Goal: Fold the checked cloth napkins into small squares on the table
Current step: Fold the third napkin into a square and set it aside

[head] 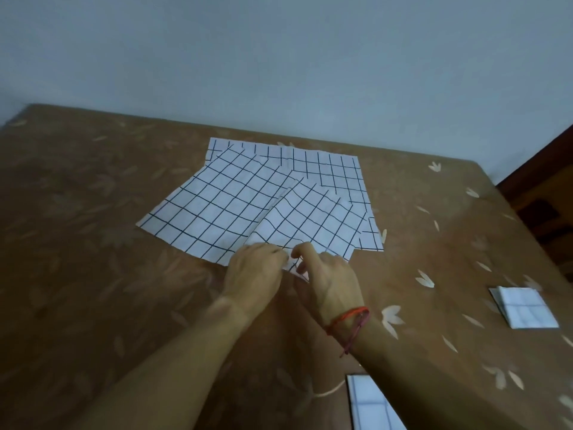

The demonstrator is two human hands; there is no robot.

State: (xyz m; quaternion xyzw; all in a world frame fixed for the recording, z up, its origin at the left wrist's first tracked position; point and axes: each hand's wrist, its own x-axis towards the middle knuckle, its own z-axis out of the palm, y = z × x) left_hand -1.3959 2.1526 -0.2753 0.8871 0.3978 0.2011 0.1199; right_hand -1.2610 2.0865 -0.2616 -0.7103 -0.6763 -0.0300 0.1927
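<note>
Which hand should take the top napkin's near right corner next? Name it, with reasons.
Right, probably. The right hand pinches the top napkin's near edge, and the free corner lies on its side. The left hand grips the edge's left end and would have to cross over.

Ahead of me a plain pale blue-grey wall fills the top half of my view. Below it is a wide brown leaf-patterned table, its far edge running right along the wall. Leaf shapes are faint & tone-on-tone on the left side, brighter cream twd the right. Past the table's right edge stands a dark brown wooden piece of furniture, cut off by the frame; can't tell what it is. Light is dim, cool, fairly even.
</note>
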